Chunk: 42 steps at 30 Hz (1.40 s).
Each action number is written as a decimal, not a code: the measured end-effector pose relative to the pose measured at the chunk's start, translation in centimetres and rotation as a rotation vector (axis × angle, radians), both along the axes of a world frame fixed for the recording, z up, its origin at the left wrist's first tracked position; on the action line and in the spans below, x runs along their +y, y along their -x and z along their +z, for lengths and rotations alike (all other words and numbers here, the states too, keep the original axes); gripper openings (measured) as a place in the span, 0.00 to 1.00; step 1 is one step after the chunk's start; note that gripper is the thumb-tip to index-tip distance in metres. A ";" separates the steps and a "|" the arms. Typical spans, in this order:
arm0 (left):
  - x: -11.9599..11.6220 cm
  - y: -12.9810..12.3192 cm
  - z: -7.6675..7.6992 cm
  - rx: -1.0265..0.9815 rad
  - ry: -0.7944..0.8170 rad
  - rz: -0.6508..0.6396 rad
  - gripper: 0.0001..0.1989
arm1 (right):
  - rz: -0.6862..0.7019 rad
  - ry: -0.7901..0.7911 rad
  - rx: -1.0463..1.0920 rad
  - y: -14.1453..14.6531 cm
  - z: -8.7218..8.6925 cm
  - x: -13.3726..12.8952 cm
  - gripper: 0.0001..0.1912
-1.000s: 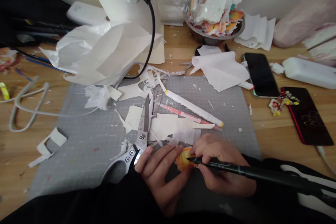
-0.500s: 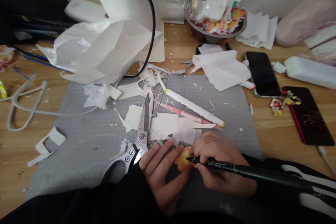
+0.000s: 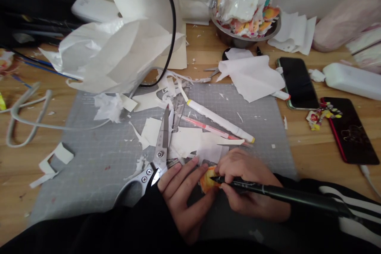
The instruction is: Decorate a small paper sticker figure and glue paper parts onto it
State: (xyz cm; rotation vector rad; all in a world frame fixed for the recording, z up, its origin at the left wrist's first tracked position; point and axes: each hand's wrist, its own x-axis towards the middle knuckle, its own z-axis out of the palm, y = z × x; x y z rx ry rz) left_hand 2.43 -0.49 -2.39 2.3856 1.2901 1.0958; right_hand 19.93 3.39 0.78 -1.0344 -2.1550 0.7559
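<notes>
My right hand [image 3: 247, 182] is closed around a black marker pen [image 3: 285, 195], whose tip touches a small orange and yellow coloured piece [image 3: 206, 182]. Fingers stretched out, my left hand [image 3: 183, 196] lies flat on the mat, its fingertips and thumb at the edges of that piece. Part of the piece is covered by both hands. Large scissors [image 3: 160, 154] with metal handles lie beside my left hand, blades slightly parted. White paper scraps [image 3: 186, 141] lie just beyond my fingers.
A grey cutting mat [image 3: 95, 174] covers the table's middle. On it are a white marker [image 3: 220, 121] and a red pen [image 3: 205, 126]. Behind stand a metal bowl [image 3: 238, 39] of coloured cut-outs and a crumpled plastic bag [image 3: 119, 55]. Two phones, one a black phone [image 3: 297, 81], lie right.
The pen tip has shifted very slightly on the coloured piece. Both hands stay in place, and the view has moved a little.
</notes>
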 end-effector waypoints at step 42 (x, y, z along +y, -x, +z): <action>-0.1 0.2 -0.2 0.007 0.008 -0.029 0.16 | -0.026 0.048 0.034 -0.3 -0.3 -0.4 0.06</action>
